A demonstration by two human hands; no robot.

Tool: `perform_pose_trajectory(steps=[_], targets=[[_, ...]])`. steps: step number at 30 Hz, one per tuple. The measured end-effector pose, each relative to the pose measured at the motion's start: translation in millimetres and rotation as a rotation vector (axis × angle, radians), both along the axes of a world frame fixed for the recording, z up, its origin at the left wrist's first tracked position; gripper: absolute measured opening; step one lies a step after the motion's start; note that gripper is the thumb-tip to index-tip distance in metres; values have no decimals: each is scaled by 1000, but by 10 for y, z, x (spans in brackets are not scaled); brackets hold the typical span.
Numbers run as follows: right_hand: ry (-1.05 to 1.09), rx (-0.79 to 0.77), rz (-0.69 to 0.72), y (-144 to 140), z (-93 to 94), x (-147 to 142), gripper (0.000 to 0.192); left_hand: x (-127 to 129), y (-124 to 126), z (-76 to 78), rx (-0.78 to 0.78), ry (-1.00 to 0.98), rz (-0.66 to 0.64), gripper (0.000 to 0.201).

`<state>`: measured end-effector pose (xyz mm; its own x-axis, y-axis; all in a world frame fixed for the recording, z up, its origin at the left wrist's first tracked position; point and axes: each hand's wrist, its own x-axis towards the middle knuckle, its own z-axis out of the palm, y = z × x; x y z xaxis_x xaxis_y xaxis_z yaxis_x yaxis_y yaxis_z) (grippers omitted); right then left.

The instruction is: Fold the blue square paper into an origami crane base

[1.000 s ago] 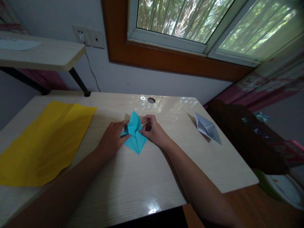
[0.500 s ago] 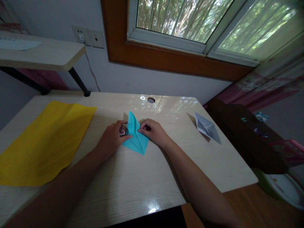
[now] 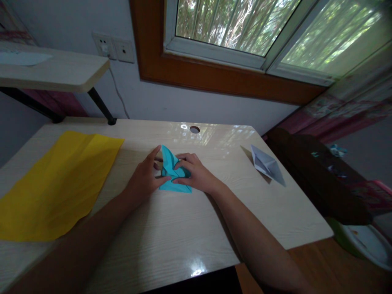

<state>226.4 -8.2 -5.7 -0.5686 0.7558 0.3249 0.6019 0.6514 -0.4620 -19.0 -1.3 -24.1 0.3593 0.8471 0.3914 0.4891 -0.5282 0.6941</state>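
A folded sheet of turquoise paper (image 3: 169, 163) is between my two hands, just above or on the middle of the desk. One pointed flap stands up at its far left side, and a flat edge faces me. My left hand (image 3: 147, 171) grips the paper's left side, with the thumb on its near layer and the index fingertip at the top of the raised flap. My right hand (image 3: 196, 171) holds the right side, its thumb low on the front and its fingers pressed into the fold. Some folds are hidden behind the fingers.
A large yellow sheet (image 3: 64, 183) lies on the desk (image 3: 171, 245) at the left. A folded white paper boat (image 3: 267, 164) stands at the right. A raised shelf (image 3: 58, 71) is at the back left, near a round cable hole (image 3: 194, 129) in the desktop.
The turquoise paper has turned, and its near point has swung right. My left index finger has risen to the flap's tip. My right fingers have moved further into the fold.
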Motion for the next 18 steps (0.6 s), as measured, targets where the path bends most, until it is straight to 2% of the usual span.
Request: perform_pose_trajectory(steps=[2,3,7,11,14,18], targets=[[-9,6,3,1,-2,4,40,-4,-13,11,104,-66,-35,107],[-12,9,8,1,-1,6,39,-6,-23,31,133,-53,-67,101],[-15,28,39,-3,14,8,37,-20,-69,162,212,68,-102,47],[-4,23,78,-28,55,-10,33,-45,-89,256,188,89,-85,22],[2,7,108,-47,84,-35,31,-56,-90,286,149,117,-64,13],[16,-21,138,-56,108,-51,28,-60,-66,300,70,127,-69,23]])
